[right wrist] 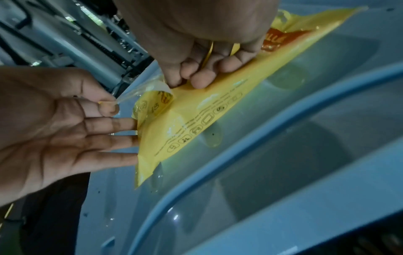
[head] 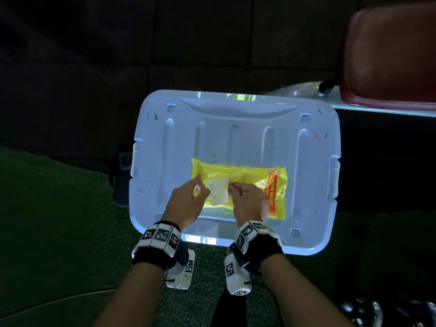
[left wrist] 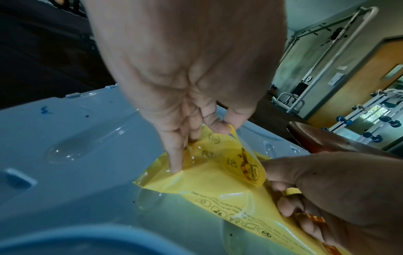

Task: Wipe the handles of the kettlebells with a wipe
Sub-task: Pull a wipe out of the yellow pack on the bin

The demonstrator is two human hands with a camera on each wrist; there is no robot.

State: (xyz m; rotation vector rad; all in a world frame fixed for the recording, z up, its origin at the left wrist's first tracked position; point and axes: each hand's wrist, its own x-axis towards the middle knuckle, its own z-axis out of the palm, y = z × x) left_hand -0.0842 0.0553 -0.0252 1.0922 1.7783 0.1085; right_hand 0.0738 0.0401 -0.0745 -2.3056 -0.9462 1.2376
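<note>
Clearly the wipe-fetching step: the left hand (head: pixel 188 199) pinches the peeled flap (head: pixel 218 188) of the yellow pack (head: pixel 254 182) lying on the bin lid (head: pixel 236 128), while the right hand (head: pixel 247 197), fingers curled, pinches at the opening. Next, draw one wipe out. No kettlebell is clearly visible.

head: dim, lid (head: pixel 236 138) glares bluish | wrists: brighter, wide-angle warp, soft blur

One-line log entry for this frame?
stage: opening pack | left hand: pinches flap | right hand: holds wipe pack | pack on bin lid | wipe: not out
</note>
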